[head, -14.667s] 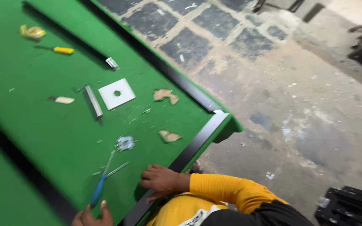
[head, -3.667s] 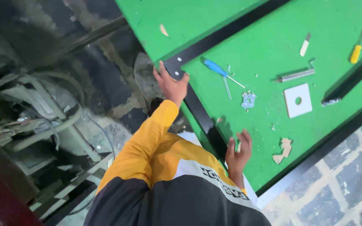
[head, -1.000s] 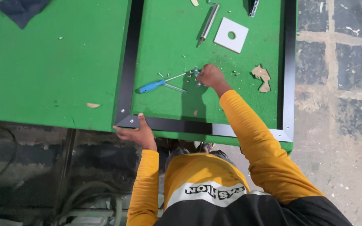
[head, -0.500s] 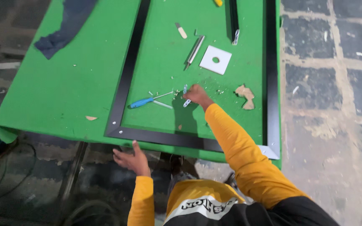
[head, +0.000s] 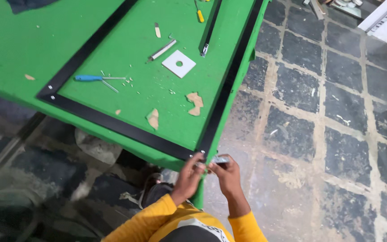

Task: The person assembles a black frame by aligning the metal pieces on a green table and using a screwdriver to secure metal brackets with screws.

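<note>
A black frame (head: 113, 126) lies flat on the green table (head: 32, 40). Both hands meet at its near right corner, by the table's edge. My left hand (head: 187, 175) has its fingertips curled over that corner. My right hand (head: 225, 175) pinches a small silver metal piece (head: 221, 159) just beyond the corner, touching my left fingers. A blue-handled screwdriver (head: 88, 78) lies inside the frame to the left, with tiny metal bits scattered beside it.
Inside the frame lie a white square plate with a hole (head: 178, 63), a metal rod (head: 162, 49), a loose black bar (head: 211, 27), a yellow-handled screwdriver (head: 199, 15) and wood chips (head: 195, 103). Dark stone floor tiles (head: 328, 116) spread to the right.
My right hand left the spot by the screwdriver and came to the near right corner holding a small metal piece. My left hand left the near left corner and joined it.
</note>
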